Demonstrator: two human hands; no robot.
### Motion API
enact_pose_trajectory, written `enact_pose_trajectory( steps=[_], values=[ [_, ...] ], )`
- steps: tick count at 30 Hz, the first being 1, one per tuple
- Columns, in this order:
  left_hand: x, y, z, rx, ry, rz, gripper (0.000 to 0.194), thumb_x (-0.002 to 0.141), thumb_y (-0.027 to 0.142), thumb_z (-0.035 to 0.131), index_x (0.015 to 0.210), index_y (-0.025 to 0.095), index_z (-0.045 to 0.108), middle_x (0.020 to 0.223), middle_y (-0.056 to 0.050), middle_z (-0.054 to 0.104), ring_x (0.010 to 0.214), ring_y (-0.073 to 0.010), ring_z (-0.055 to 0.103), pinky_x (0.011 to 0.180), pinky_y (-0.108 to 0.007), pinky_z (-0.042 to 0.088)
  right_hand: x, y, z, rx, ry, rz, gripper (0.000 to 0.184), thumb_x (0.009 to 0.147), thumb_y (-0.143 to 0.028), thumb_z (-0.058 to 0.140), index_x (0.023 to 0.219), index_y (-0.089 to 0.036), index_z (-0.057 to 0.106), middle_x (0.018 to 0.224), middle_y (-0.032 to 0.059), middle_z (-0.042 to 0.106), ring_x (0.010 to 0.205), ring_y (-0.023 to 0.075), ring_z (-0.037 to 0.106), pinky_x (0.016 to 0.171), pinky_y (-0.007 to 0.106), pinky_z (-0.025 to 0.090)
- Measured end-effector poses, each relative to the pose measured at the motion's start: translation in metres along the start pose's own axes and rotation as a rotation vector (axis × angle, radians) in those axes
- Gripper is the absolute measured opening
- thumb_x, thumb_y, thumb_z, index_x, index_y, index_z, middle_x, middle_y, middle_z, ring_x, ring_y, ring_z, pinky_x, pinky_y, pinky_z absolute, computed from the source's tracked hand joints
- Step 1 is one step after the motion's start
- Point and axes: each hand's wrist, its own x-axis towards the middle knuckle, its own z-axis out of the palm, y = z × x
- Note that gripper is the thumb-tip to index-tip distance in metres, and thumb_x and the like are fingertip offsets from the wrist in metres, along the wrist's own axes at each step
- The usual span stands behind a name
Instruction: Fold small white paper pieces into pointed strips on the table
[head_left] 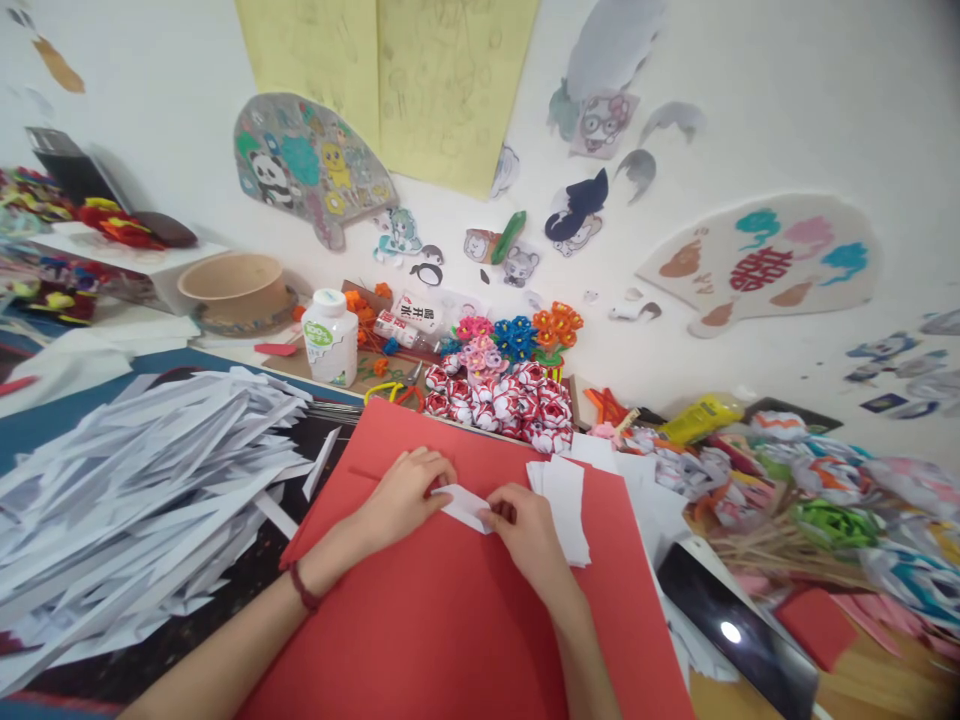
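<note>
Between my two hands is a small white paper piece (463, 508), low over a large red sheet (442, 610). My left hand (409, 492) pinches its left end between thumb and fingers. At the right end, my right hand (519, 520) grips it with curled fingertips. Whether the paper is folded along its edge is too small to tell. Just right of my right hand lies a stack of white paper slips (566, 505) on the red sheet.
To the left spreads a big heap of folded white paper strips (150, 500). Behind the red sheet stand a white bottle (330, 340), red-and-white paper flowers (517, 400) and yellow-handled scissors (386, 390). A dark phone (735, 625) and more folded flowers (836, 525) lie on the right.
</note>
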Motion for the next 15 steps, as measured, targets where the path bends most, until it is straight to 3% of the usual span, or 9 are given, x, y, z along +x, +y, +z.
enact_pose_trajectory(
  steps=[8, 15],
  values=[
    [0.0006, 0.0023, 0.0033, 0.033, 0.055, 0.054, 0.012, 0.086, 0.023, 0.053, 0.081, 0.019, 0.063, 0.081, -0.002, 0.063, 0.081, -0.0177, 0.051, 0.072, -0.031, 0.031, 0.0007, 0.0008, 0.0057, -0.111, 0.06, -0.117, 0.015, 0.079, -0.011, 0.053, 0.08, -0.02, 0.065, 0.077, 0.0028, 0.061, 0.073, 0.0174, 0.056, 0.064, 0.027, 0.042],
    [-0.0009, 0.0008, 0.0054, 0.083, -0.012, 0.179, 0.025, 0.09, 0.013, 0.041, 0.09, 0.02, 0.065, 0.083, -0.005, 0.063, 0.083, -0.0191, 0.049, 0.076, -0.032, 0.036, -0.0009, 0.004, 0.0083, -0.164, 0.087, -0.207, 0.024, 0.086, -0.011, 0.047, 0.085, -0.02, 0.069, 0.076, 0.0041, 0.058, 0.076, 0.0181, 0.054, 0.067, 0.028, 0.042]
  ],
)
